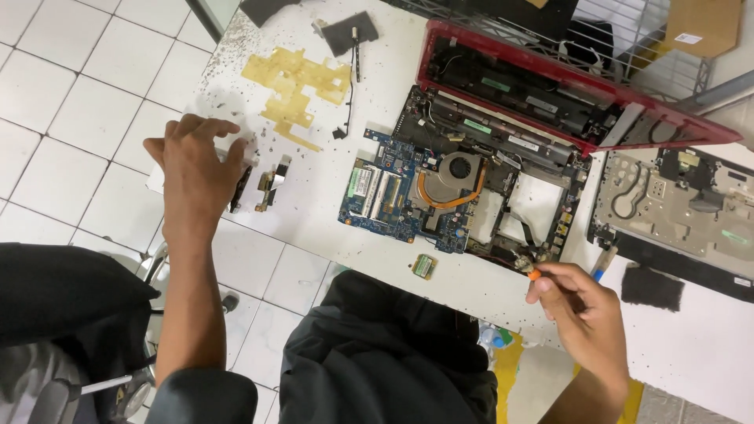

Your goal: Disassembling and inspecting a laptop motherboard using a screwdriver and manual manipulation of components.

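Left hand (195,169) palm-down, fingers spread, empty, over small black part (239,188) at bench (314,228) edge. Right hand (580,310) pinches orange-tipped screwdriver (535,274) beside opened laptop base (471,192).

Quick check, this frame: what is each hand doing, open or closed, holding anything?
Left hand: open, palm down over small parts at the table edge.
Right hand: closed grip on a thin orange-tipped tool by the opened laptop.
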